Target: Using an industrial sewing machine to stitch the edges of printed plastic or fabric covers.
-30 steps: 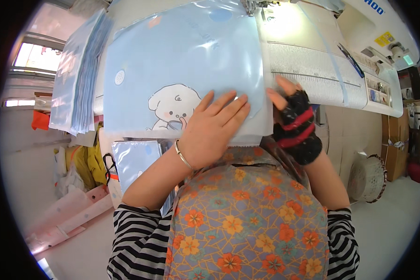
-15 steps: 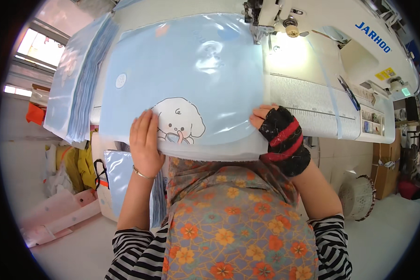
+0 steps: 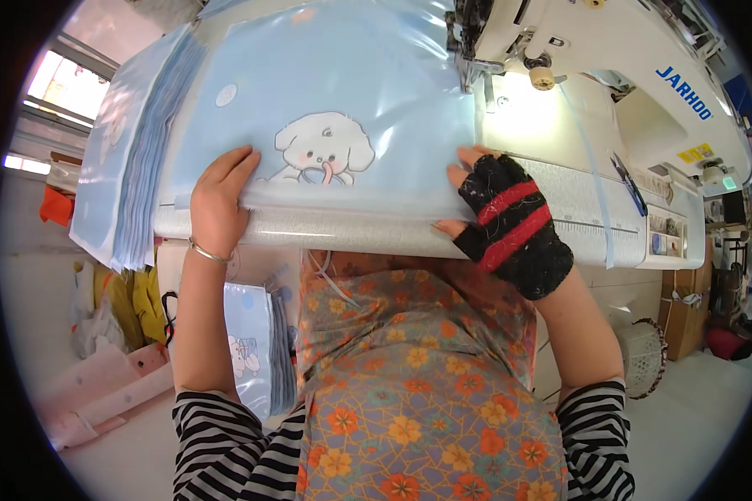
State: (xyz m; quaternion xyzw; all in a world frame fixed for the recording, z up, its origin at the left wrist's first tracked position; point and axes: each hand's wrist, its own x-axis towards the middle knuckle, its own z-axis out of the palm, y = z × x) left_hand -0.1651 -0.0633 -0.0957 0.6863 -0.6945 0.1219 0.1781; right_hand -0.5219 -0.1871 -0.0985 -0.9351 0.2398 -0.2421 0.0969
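Note:
A glossy light-blue plastic sheet (image 3: 326, 92) printed with a white cartoon dog lies on the bed of a sewing machine (image 3: 585, 50). Its right edge runs beside the presser foot (image 3: 478, 77). My left hand (image 3: 222, 194), bare with a bangle at the wrist, rests its fingers flat on the sheet's near left part. On the near right corner is my right hand (image 3: 510, 221), in a black and red fingerless glove, fingertips extended and thumb apart. Neither hand grips the sheet; both press on it from above.
A thick stack of similar blue sheets (image 3: 134, 150) stands at the left, another stack (image 3: 259, 351) hangs lower by my left forearm. Thread snips (image 3: 629, 184) lie on the right of the bed, near a small compartment tray (image 3: 667, 234). A white basket (image 3: 643, 359) sits on the floor.
The blue sheet has slid away from me, and its near edge now lies on the machine bed. Both hands moved forward with it, the left also outward.

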